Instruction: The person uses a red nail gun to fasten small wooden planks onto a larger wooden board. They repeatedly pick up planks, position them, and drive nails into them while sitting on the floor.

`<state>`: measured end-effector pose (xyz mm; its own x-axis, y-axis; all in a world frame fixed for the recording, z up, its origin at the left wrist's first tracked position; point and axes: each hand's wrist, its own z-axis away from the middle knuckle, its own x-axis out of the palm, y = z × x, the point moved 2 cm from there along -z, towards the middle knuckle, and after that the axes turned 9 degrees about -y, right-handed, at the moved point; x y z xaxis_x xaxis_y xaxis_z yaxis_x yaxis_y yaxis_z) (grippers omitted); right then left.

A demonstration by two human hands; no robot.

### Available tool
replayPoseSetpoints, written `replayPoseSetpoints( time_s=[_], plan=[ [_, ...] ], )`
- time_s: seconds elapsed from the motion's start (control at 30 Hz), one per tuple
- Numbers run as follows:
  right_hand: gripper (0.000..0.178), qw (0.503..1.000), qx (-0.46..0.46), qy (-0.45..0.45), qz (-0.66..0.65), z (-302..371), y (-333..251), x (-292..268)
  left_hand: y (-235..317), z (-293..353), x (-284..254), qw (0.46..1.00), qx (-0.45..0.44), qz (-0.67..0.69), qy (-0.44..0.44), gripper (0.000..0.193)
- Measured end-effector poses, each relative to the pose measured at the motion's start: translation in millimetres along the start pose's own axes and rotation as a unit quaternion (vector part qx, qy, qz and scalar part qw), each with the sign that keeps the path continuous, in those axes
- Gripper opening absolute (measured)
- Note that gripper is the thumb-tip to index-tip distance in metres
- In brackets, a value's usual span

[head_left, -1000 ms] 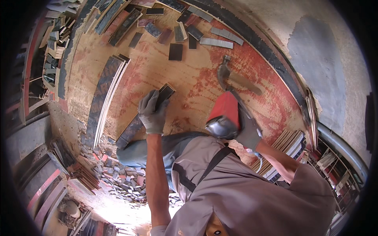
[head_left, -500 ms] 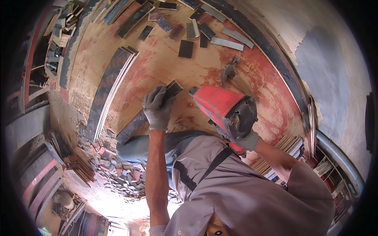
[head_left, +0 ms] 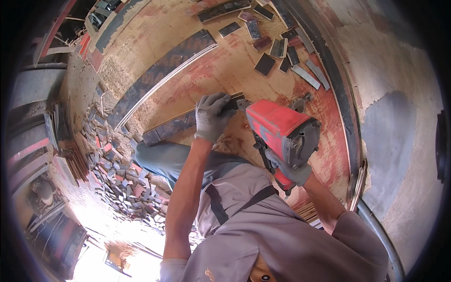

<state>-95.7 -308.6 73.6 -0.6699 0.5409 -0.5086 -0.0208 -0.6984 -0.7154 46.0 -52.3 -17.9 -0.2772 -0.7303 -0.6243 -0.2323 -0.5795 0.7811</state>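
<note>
My gloved right hand (head_left: 292, 170) is closed round the handle of a red and black nail gun (head_left: 277, 120). The gun's nose points left and meets, or nearly meets, the far end of a dark wooden strip (head_left: 174, 126). My left hand (head_left: 211, 116), in a grey glove, is wrapped over that strip and presses it down near the same end. The strip seems to be more than one layer, but my glove hides part of it. Partly behind the gun lies a hammer (head_left: 303, 100) on the wooden work surface (head_left: 188, 84).
Several small dark offcut blocks (head_left: 265, 65) lie at the far side, beside two grey strips (head_left: 305, 76). Long stacked boards (head_left: 159, 77) lie to the left. A large heap of wood scraps (head_left: 127, 178) covers the lower left. A wall (head_left: 390, 136) stands at the right.
My view has turned, so the scene appears rotated. The nail gun's nose has come closer to the end of the strip, beside my left hand. Both hands keep their hold.
</note>
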Motion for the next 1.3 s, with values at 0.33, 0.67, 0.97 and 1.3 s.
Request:
replayPoseSetpoints(
  time_s=[0.33,0.67,0.97,1.3],
  plan=[
    [0.055,0.986,0.126,-0.051,-0.098,-15.6,-14.1,-12.5,-2.0,2.0,-1.4,0.999,-0.024,0.025,-0.017,0.065],
    [0.075,0.965,0.179,0.104,-0.163,44.8,40.9,43.0,18.7,7.5,-22.9,0.991,-0.011,-0.120,-0.061,0.071],
    [0.069,0.965,0.229,0.084,0.095,29.6,-10.3,54.8,47.6,-8.7,-69.4,0.992,0.002,-0.121,-0.043,0.064],
    [0.101,0.965,-0.006,0.070,-0.253,-50.8,-77.7,-28.1,126.8,-37.9,-114.3,0.987,0.012,0.156,-0.040,0.063]
  ],
)
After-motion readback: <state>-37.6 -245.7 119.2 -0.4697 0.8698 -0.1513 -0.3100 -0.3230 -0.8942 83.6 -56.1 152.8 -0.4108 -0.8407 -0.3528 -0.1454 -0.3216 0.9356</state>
